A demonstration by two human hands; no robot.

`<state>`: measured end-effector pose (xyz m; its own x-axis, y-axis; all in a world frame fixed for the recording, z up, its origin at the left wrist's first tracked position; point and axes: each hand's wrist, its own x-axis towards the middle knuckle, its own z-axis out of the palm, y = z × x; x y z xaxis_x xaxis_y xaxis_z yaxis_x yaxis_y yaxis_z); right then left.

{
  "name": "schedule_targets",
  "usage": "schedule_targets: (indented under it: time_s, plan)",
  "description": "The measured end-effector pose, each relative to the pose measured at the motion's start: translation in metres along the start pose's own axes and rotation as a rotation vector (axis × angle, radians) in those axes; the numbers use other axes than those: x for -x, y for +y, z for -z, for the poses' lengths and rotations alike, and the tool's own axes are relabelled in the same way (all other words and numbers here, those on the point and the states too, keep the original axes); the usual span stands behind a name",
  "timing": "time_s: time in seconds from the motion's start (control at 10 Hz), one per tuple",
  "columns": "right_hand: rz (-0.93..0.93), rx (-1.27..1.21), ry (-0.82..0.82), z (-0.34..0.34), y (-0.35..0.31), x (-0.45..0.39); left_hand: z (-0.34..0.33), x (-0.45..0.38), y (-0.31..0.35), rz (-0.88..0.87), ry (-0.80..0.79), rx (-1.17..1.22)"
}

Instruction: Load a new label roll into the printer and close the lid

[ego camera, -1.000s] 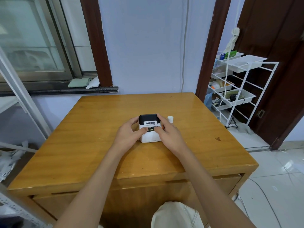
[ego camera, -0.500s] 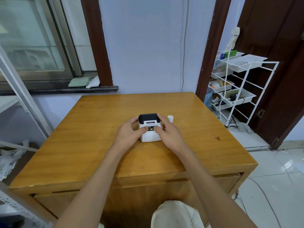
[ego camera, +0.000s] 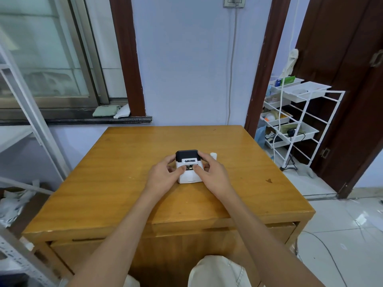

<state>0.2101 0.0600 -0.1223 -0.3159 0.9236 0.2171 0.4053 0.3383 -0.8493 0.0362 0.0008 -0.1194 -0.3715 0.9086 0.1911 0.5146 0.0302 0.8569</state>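
A small label printer, white below with a black lid on top, stands in the middle of the wooden table. A strip of printed label shows at its slot, just under the lid. My left hand grips the printer's left side, thumb on its front face. My right hand grips its right side, thumb pressed beside the left thumb. A small white roll stands upright on the table just behind my right hand, partly hidden by my fingers.
A white wire rack with trays of small items stands to the right of the table, beside a dark wooden door. A metal shelf frame rises at the left. A cable hangs down the wall behind.
Both hands stay on the printer in the same grip. Only the head camera has tilted slightly; the printer has not moved.
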Motion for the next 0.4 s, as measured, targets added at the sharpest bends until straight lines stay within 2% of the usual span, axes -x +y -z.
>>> schedule_targets:
  time_s: [0.1,0.3,0.4]
  plan:
    - [0.005,-0.03,-0.011,0.005,-0.005,0.007,0.003,0.01,0.004,0.019,0.002,-0.001]
    - [-0.001,-0.117,-0.19,0.022,-0.009,0.027,0.015,0.041,0.007,0.048,-0.086,0.039]
    - [-0.065,-0.18,-0.203,0.04,-0.023,0.043,0.024,0.06,0.024,0.027,-0.12,-0.002]
